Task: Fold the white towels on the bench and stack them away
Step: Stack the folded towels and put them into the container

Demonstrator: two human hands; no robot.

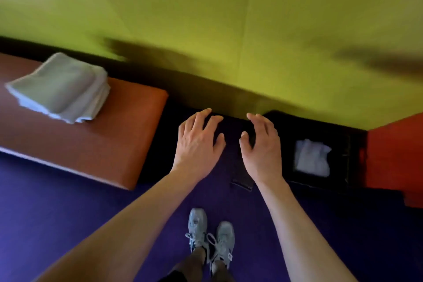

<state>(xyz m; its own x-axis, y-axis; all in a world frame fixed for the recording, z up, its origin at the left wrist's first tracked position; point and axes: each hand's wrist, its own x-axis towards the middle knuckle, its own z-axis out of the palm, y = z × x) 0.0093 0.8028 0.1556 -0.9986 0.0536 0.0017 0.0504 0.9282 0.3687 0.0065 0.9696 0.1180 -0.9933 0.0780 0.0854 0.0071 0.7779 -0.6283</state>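
Note:
A stack of folded white towels (60, 88) lies on the orange-brown padded bench (96, 144) at the left. To the right, a black bin (320, 126) on the floor holds a crumpled white towel (312, 158). My left hand (198, 142) and my right hand (261, 144) hover side by side over the floor in the gap between bench and bin. Both have their fingers spread and hold nothing. The view is blurred.
A yellow-green wall (229, 18) runs behind the bench and bin. A red block (393, 158) stands at the right edge beside the bin. A small dark flat object (242, 182) lies on the purple carpet (68, 208). My grey shoes (210, 236) show below.

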